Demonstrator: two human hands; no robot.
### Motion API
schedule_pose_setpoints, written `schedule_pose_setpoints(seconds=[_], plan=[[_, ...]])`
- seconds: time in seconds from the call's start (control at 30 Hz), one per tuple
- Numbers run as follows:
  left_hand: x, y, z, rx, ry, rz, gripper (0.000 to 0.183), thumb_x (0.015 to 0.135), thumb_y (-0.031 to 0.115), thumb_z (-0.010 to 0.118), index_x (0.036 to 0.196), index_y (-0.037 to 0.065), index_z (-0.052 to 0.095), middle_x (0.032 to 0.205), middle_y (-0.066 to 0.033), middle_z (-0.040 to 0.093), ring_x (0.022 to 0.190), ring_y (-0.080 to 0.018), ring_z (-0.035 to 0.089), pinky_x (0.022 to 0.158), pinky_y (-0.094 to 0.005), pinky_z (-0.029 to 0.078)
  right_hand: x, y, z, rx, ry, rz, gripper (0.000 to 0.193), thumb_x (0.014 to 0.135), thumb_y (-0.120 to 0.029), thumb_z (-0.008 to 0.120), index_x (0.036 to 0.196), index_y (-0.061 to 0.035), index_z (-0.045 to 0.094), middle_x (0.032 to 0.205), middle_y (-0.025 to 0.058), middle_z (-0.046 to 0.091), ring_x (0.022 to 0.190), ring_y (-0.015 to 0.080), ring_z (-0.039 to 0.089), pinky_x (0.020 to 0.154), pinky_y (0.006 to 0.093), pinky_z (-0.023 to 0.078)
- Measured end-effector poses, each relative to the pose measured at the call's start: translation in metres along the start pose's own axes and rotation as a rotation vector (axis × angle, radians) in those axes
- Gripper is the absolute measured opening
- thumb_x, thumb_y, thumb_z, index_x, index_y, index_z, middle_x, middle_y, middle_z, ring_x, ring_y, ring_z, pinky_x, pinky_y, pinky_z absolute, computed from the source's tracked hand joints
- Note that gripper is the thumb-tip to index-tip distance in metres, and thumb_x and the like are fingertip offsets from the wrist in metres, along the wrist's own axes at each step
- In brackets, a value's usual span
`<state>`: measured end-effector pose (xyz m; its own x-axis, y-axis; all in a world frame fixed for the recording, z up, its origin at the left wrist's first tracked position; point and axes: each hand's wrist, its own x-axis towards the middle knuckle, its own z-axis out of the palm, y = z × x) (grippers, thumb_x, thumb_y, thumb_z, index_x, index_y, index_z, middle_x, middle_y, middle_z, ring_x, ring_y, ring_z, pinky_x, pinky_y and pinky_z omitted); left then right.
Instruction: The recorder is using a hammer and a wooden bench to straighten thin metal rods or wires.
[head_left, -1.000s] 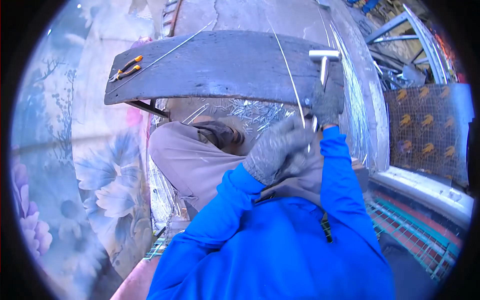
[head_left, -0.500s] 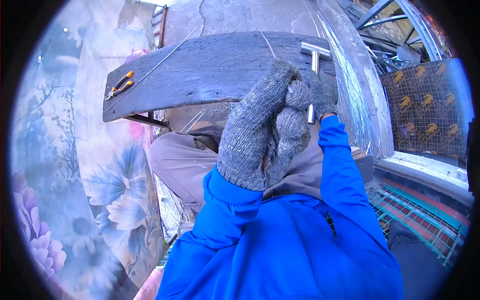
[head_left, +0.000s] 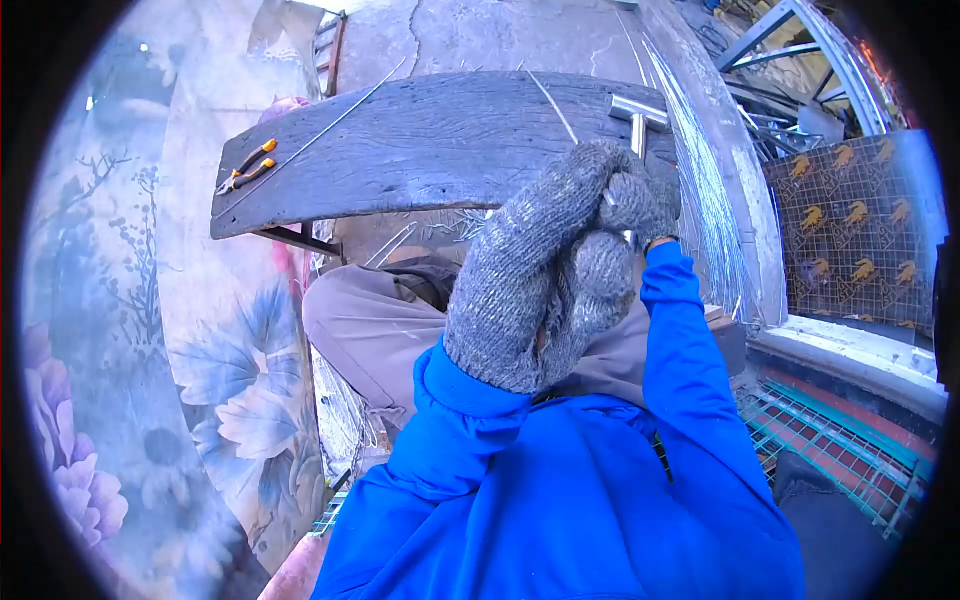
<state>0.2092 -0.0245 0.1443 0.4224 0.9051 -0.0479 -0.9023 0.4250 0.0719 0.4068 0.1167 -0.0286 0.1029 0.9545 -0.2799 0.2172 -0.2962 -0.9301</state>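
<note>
A thick grey knitted glove covers my left hand (head_left: 545, 265), which is closed round a thin metal rod (head_left: 553, 106). The rod sticks out beyond the fingers, over the dark wooden bench (head_left: 430, 150). My right hand (head_left: 660, 200), also gloved, is partly hidden behind the left one. It grips the handle of a shiny T-shaped metal hammer (head_left: 640, 113), whose head lies above the bench's right end. On the bench's left end rest pliers with orange and black handles (head_left: 247, 168), next to another thin rod (head_left: 325, 128).
Long thin metal rods (head_left: 705, 170) lie in a bundle to the right of the bench. A patterned dark panel (head_left: 850, 230) stands farther right, above green wire mesh (head_left: 840, 440). Flowered sheeting (head_left: 240, 400) covers the left side. My legs (head_left: 370, 320) are bent below the bench.
My left hand has moved slightly right and now covers more of my right hand and the hammer's handle. More of the held rod shows beyond the fingers.
</note>
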Motion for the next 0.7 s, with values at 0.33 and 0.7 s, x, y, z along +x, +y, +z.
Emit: schedule_pose_setpoints(seconds=[0.33,0.7], plan=[[-0.008,-0.023,-0.089,0.379,0.369,-0.103,0.018,0.098,0.017,0.058,0.111,0.003,0.058,0.077,-0.0037,0.062,0.052,-0.0070,0.055,0.043,-0.0197,0.043,-0.005,-0.014,-0.002,0.048,0.078,0.008,0.026,0.095,-0.029,0.060,0.085,-0.0051,0.058,0.064,0.0054,0.058,0.041,0.0154,0.054,0.034,0.0330,0.043],[-0.010,-0.039,-0.176,0.608,0.445,-0.092,0.018,0.096,0.021,0.063,0.101,0.005,0.058,0.078,-0.0045,0.062,0.058,-0.0083,0.057,0.050,-0.0209,0.046,-0.037,-0.005,0.010,-0.799,0.221,-0.494,0.053,0.093,-0.034,0.059,0.134,-0.0022,0.051,0.109,0.0255,0.064,0.097,0.0402,0.064,0.083,0.0425,0.052]])
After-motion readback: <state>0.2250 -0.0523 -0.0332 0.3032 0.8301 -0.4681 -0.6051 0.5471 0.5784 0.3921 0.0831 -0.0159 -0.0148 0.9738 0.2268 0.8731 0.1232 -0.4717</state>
